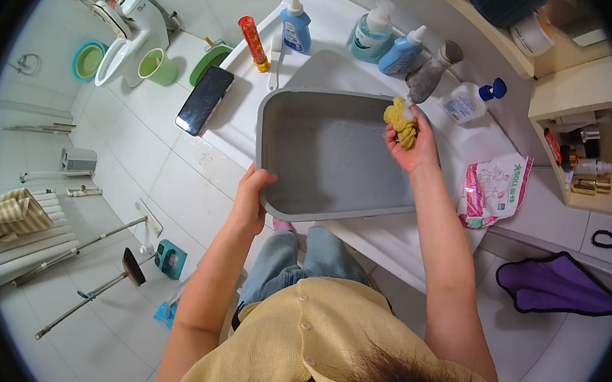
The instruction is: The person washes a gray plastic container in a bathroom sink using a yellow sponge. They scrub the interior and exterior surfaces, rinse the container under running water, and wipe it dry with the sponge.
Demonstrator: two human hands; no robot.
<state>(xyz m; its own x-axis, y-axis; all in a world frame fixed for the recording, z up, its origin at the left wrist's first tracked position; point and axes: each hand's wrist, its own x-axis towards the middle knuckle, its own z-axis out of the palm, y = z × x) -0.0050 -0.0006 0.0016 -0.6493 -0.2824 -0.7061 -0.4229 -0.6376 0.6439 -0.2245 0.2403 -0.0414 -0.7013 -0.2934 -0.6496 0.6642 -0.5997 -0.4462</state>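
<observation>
A grey plastic basin [334, 161] with rounded corners is held over the white washbasin [329, 11]. My left hand [251, 200] grips its near left corner, the thumb over the rim. In my right hand [413, 145] is a crumpled yellow cloth [400, 123], with white foam on it, above the basin's right side. Just beyond the cloth stands the faucet [434, 69], its surface dull and spotted; a pale stream seems to run from it towards the cloth. Wet streaks show on the basin's inner floor.
Along the washbasin's rim stand blue bottles [296, 28], a pump bottle [371, 36], a white lotion bottle [466, 101], a red tube [253, 43], a brush [275, 61] and a phone [205, 100]. A pink-white packet [493, 191] lies right. Brooms [91, 293] and a toilet [136, 35] are left.
</observation>
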